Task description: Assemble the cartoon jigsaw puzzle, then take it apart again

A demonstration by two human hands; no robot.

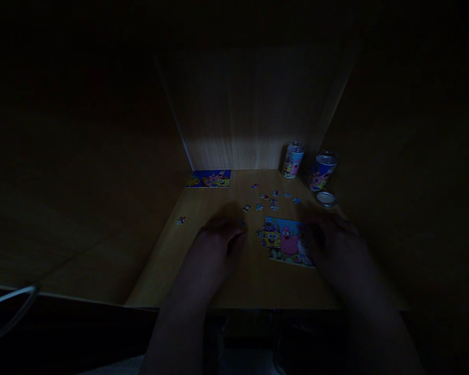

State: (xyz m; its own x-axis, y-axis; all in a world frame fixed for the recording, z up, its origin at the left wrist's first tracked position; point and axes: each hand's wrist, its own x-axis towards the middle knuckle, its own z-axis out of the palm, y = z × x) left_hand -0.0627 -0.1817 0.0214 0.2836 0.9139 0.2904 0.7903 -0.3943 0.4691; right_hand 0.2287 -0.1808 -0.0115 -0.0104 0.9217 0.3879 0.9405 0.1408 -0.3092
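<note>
A partly assembled jigsaw puzzle with cartoon figures lies on the wooden desk, its left edge uneven where pieces interlock. My left hand is closed in a pinch to the left of it, with a small bluish puzzle piece at its fingertips. Curled over the puzzle's right edge, my right hand grips it and covers that side. Several loose puzzle pieces are scattered just beyond the puzzle. One lone piece sits off to the left. The light is very dim.
Another puzzle picture, mostly blue, lies at the back left. Two printed cans, one at the back and one nearer, stand on the right beside a round lid. Wooden panels enclose the desk.
</note>
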